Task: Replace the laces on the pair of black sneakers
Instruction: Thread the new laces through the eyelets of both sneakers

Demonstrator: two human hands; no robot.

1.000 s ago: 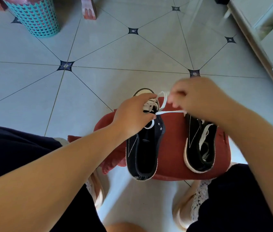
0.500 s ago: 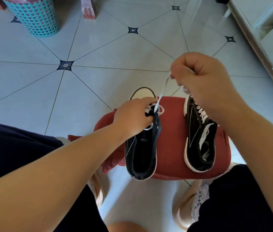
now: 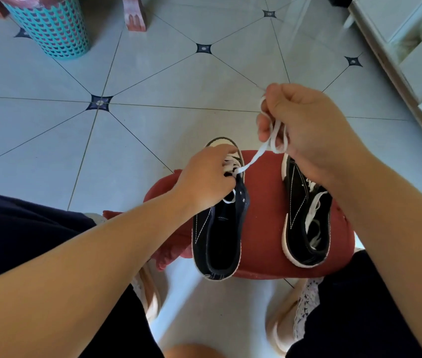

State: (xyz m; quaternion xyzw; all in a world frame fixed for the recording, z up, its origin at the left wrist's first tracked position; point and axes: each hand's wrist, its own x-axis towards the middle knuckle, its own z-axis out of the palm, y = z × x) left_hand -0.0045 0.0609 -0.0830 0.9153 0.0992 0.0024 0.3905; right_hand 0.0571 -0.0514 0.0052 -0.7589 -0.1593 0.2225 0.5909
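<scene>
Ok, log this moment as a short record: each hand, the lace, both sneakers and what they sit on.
Left hand: grips the left black canvas sneaker at its eyelets
Right hand: raised, pinches loops of the white flat lace
Lace path: from the left sneaker's eyelets up to the right hand
Right black canvas sneaker: untouched, loose white lace lying in it
Support: round red stool, sneakers side by side on it
Background: teal plastic basket, far left
</scene>
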